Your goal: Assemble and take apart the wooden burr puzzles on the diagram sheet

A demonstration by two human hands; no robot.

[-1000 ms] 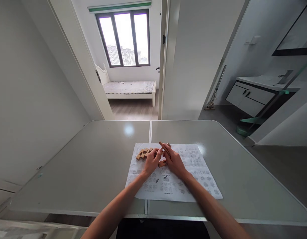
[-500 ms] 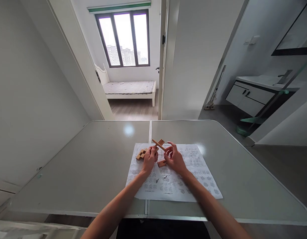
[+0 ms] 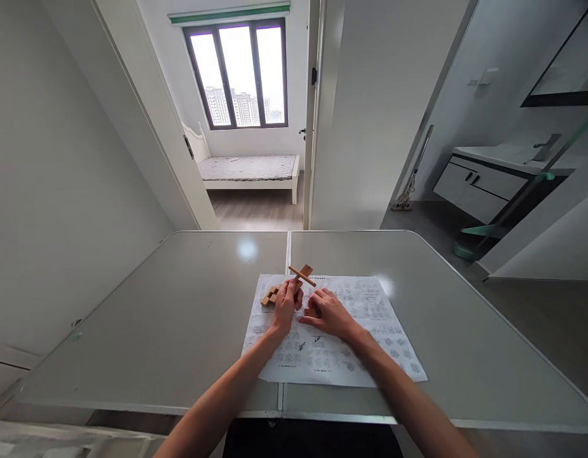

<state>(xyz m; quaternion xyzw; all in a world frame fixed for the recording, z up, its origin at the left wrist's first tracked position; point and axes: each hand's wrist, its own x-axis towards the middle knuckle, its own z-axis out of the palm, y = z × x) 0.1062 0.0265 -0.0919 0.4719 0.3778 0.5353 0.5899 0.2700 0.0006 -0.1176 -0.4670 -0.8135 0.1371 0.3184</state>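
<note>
My left hand (image 3: 285, 307) holds up two crossed wooden puzzle pieces (image 3: 302, 275) above a printed instruction sheet (image 3: 365, 318) on the table. My right hand (image 3: 328, 312) lies low on the sheet, fingers over a single wooden block (image 3: 309, 312) that is mostly hidden under them. More notched wooden pieces (image 3: 269, 296) lie in a small pile on the sheet, just left of my left hand.
The grey folding table (image 3: 179, 318) has a seam down its middle and rounded edges. Beyond it an open doorway shows a bed (image 3: 248, 170) under a window. A vanity cabinet (image 3: 484, 184) and a green mop stand at the right.
My left hand lifted the crossed pieces up off the sheet. My right hand let go of them and dropped down onto the single block.
</note>
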